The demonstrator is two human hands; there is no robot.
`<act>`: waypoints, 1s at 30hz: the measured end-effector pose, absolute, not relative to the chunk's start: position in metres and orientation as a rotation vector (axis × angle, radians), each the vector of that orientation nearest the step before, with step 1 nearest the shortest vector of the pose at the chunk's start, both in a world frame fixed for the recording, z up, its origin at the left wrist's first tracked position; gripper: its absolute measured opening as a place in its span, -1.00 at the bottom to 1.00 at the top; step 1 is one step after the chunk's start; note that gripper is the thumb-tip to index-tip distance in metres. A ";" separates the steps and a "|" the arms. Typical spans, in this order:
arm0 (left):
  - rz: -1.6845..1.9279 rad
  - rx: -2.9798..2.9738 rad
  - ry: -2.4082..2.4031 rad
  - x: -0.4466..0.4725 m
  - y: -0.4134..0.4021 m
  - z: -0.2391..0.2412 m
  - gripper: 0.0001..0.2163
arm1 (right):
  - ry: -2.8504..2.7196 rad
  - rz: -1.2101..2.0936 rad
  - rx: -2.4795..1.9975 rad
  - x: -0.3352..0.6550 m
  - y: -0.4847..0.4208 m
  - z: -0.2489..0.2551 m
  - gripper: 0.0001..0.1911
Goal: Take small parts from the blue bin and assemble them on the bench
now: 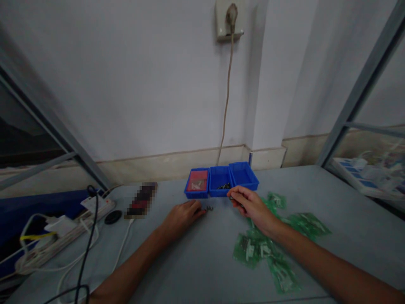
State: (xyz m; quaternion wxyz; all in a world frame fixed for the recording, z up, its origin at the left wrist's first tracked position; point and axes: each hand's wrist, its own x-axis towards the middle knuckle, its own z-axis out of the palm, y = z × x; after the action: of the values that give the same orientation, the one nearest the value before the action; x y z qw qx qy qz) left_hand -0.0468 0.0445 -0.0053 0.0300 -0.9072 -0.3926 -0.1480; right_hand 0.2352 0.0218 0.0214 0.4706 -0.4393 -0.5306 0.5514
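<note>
My left hand (183,216) rests on the table with its fingers curled and closed. Its fingertips are at a few small dark metal pieces (209,208), perhaps screws, lying on the tabletop; whether anything is between the fingers is hidden. In front of the blue trays, my right hand (249,204) is closed in a pinch, and something small and dark shows at its fingertips, too small to name. The middle blue tray (218,170) holds small dark metal parts (224,186). In the left blue tray (196,195) lies a reddish packet (198,180).
Several green plastic bags of parts (283,274) lie around my right forearm. The right blue tray (243,173) stands against the middle one. At left are a phone (142,200) on a white cable, a round black lid (113,217) and a power strip (63,236).
</note>
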 end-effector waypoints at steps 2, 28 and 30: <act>-0.492 -2.792 -1.197 -0.047 0.045 -0.005 -0.64 | -1.292 1.348 -1.067 0.236 0.022 0.021 -0.72; -0.533 -2.809 -1.153 -0.048 0.045 -0.005 -0.65 | -1.251 1.258 -1.045 0.235 0.022 0.019 -0.70; -0.507 -2.792 -1.166 -0.048 0.046 -0.005 -0.65 | -1.256 1.270 -1.038 0.235 0.022 0.019 -0.71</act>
State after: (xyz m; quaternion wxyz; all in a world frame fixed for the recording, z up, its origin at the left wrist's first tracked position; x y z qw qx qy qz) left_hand -0.0484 0.0455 -0.0051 0.0367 -0.9095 -0.3796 -0.1653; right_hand 0.2346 0.0217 0.0193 0.5122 -0.4314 -0.5222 0.5280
